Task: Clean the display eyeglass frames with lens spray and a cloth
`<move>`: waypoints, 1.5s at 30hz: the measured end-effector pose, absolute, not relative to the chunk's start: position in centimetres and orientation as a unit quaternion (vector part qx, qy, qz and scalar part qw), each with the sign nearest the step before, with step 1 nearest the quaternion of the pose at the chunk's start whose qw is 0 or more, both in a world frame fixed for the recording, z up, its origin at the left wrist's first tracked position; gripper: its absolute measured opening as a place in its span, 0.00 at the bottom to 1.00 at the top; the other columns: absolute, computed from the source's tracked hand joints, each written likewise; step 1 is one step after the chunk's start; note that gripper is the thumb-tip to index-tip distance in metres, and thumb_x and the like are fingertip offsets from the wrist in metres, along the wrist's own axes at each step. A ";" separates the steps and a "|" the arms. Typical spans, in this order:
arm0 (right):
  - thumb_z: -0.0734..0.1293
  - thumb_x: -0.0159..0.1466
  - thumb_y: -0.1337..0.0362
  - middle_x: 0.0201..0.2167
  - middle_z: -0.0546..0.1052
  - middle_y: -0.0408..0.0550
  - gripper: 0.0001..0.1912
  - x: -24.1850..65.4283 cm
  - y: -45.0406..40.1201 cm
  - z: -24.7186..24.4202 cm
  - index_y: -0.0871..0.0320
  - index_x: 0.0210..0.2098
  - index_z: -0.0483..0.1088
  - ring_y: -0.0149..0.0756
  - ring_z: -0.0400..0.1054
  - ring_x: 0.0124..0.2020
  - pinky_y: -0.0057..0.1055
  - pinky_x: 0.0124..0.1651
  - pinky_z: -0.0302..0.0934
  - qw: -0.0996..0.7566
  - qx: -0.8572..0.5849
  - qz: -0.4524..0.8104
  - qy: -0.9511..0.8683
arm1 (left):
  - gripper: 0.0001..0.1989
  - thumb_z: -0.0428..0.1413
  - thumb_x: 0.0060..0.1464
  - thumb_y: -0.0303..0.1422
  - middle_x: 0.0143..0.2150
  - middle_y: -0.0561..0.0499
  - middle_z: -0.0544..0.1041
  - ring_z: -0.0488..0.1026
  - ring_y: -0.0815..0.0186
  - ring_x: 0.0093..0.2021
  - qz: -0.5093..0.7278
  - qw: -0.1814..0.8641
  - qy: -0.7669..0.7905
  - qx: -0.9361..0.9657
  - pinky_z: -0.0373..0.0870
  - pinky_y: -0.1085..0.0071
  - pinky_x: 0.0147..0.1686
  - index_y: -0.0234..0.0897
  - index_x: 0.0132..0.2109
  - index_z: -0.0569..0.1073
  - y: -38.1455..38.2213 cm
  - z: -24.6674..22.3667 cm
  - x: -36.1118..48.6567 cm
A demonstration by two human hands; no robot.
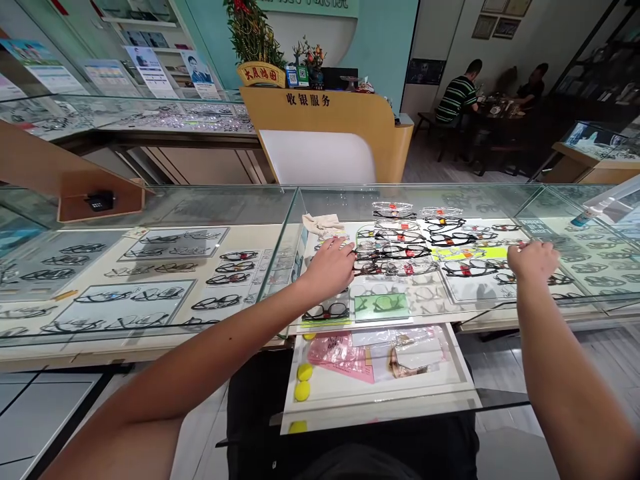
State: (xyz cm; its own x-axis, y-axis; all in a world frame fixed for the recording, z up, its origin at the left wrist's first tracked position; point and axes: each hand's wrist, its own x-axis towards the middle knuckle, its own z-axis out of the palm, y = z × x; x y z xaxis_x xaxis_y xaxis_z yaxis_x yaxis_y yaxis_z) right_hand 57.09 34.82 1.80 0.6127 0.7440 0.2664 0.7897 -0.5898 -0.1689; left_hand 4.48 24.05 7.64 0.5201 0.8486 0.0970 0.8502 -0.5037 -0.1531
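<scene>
My left hand [330, 268] rests over the left end of the rows of eyeglasses [395, 252] on the glass counter top. Its fingers are spread and reach the nearest dark frames, and I see nothing gripped in them. Many frames carry small red tags on their lenses. At the right end of the rows, my right hand [535, 260] is curled closed beside dark-rimmed glasses [467, 268]. Whatever lies inside its fingers is hidden. A beige cloth [323, 224] lies just beyond my left hand.
Below the glass, a pulled-out drawer [380, 393] holds pink and clear packets and yellow round pieces. More glasses lie in the display case [150, 293] at left. A wooden counter [330, 110] stands ahead. Two people sit at a table at the back right.
</scene>
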 end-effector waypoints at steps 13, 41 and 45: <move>0.58 0.70 0.53 0.66 0.70 0.76 0.33 57.0 34.8 2.0 0.74 0.63 0.71 0.69 0.65 0.67 0.57 0.66 0.64 0.130 -0.889 -0.081 -0.432 | 0.13 0.61 0.64 0.36 0.62 0.40 0.82 0.70 0.45 0.70 0.020 0.024 -0.491 -0.870 0.63 0.49 0.67 0.35 0.51 0.83 25.7 9.3 4.2; 0.58 0.70 0.52 0.65 0.70 0.76 0.32 57.2 34.9 1.7 0.71 0.63 0.71 0.67 0.64 0.67 0.57 0.66 0.63 0.134 -0.887 -0.079 -0.435 | 0.08 0.57 0.66 0.34 0.63 0.41 0.80 0.71 0.46 0.68 -0.046 0.042 -0.516 -0.854 0.67 0.48 0.65 0.39 0.47 0.80 24.0 8.5 4.4; 0.58 0.70 0.53 0.66 0.70 0.75 0.34 57.2 34.9 1.8 0.72 0.63 0.71 0.68 0.64 0.67 0.57 0.66 0.63 0.132 -0.888 -0.078 -0.433 | 0.05 0.58 0.66 0.32 0.62 0.43 0.81 0.70 0.47 0.69 -0.047 0.041 -0.520 -0.852 0.66 0.49 0.66 0.39 0.42 0.79 23.9 8.6 4.3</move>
State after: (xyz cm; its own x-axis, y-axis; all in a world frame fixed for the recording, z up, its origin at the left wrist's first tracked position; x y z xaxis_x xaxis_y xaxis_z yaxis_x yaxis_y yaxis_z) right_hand 57.16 34.90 1.78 0.6132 0.7482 0.2536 0.7896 -0.5907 -0.1664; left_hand 4.27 23.91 8.58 0.4542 0.8825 0.1224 0.8901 -0.4552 -0.0216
